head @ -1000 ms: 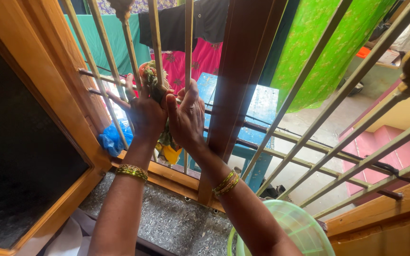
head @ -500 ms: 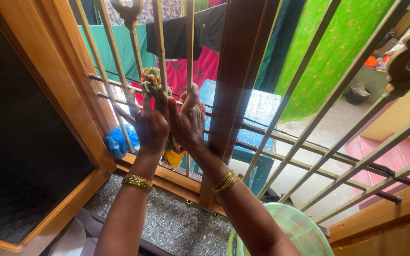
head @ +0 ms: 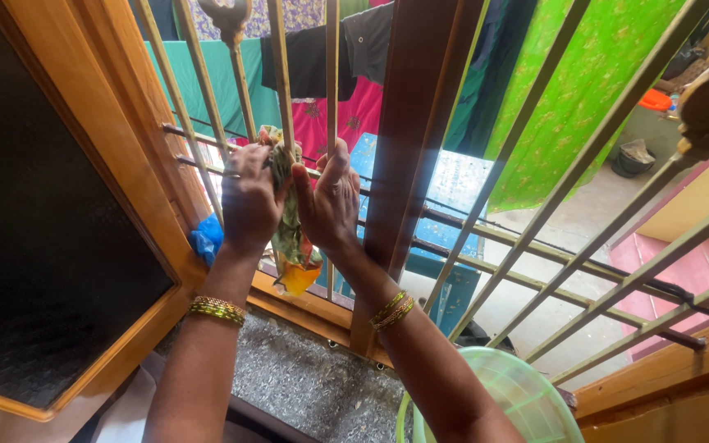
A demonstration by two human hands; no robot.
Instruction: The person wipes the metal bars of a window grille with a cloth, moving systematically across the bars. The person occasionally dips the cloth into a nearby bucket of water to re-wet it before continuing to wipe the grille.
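From the head camera, looking down along both forearms, the landmark is the vertical window bar that runs up between the two hands, one of several pale metal bars in a wooden window frame. The left hand sits just left of that bar, its fingers curled closed around a crumpled multicoloured cloth and pressing it against the bar. The right hand sits just right of the bar, palm turned toward the cloth, thumb up and fingers bent around the far side of it; it touches the cloth, though whether it truly clamps it cannot be told from here. The cloth is wrapped about the bar at hand height and hangs down below the hands (green, red and a yellow tip at the bottom), ending just above the wooden sill. Both wrists carry gold and green bangles. Left of the bar, low against the frame, lies a blue plastic bag. Below the bar is a speckled grey stone ledge, and to the lower right of it the rim of a pale green plastic basket. Beyond the bar, outside, hang a pink cloth and a bright green cloth above a blue table.
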